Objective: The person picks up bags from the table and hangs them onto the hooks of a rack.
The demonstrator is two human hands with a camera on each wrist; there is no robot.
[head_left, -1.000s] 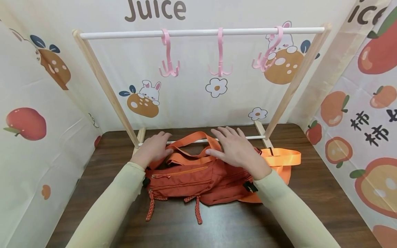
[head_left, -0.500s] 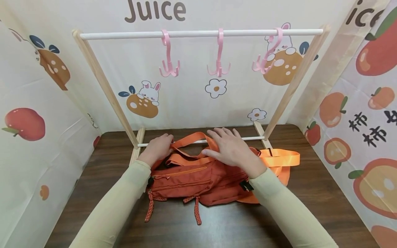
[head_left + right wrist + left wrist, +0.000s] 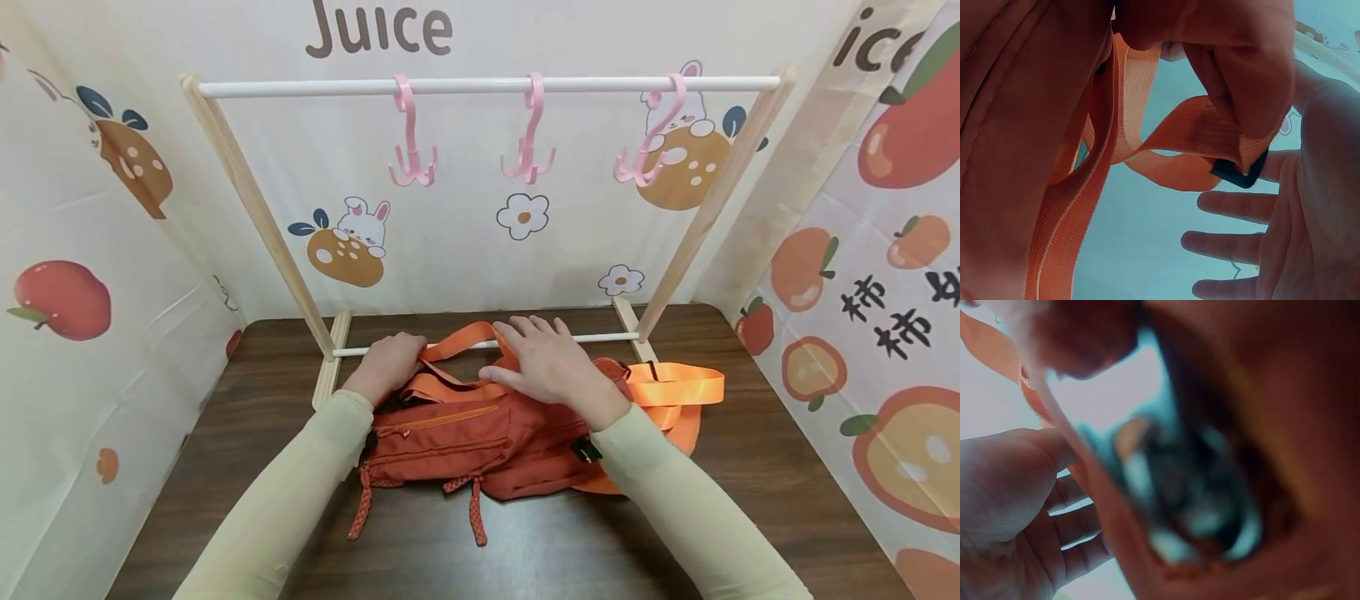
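Head view: orange backpack (image 3: 480, 442) lies mid-table against the rack's lower rail (image 3: 592, 337). Right hand (image 3: 551, 367) flat, fingers straight, on its straps; left hand (image 3: 390, 364) grasp indeterminable. Left wrist view badly blurred.

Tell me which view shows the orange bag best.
The head view: the whole orange bag lies on the table under both hands, straps and zip pulls clear. The right wrist view shows only its straps and fabric close up; the left wrist view is a blur.
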